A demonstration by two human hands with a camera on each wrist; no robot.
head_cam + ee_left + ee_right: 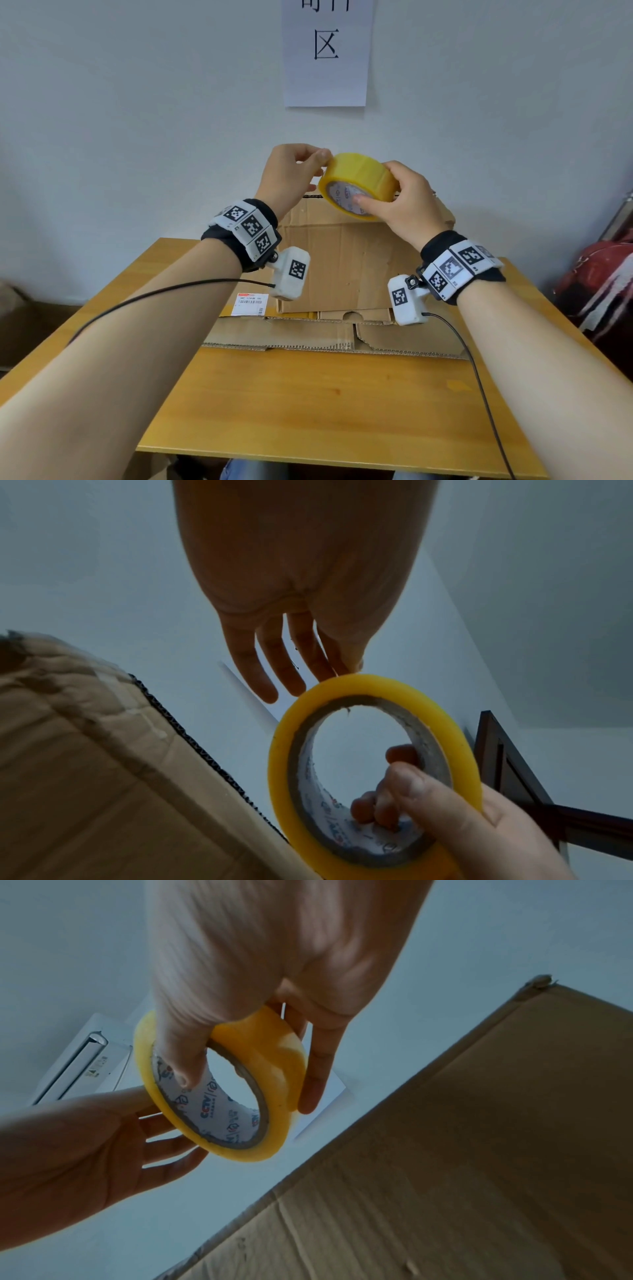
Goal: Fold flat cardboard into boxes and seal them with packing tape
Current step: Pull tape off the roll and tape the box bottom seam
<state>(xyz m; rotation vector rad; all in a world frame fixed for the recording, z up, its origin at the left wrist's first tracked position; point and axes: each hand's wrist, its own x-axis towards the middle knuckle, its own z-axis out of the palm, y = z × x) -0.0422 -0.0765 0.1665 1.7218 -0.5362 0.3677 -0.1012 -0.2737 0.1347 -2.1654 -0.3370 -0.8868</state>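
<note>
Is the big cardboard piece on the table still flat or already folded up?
Partly folded up: one cardboard panel stands upright behind the flaps lying flat on the table. Whether it forms a closed box cannot be told.

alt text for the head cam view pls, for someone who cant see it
A right hand grips a yellow tape roll while the left hand pinches its rim, above a cardboard box on a wooden table.

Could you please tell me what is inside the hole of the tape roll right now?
The right hand's thumb hooks into the tape roll's printed core. Otherwise, wall shows through the hole.
</note>
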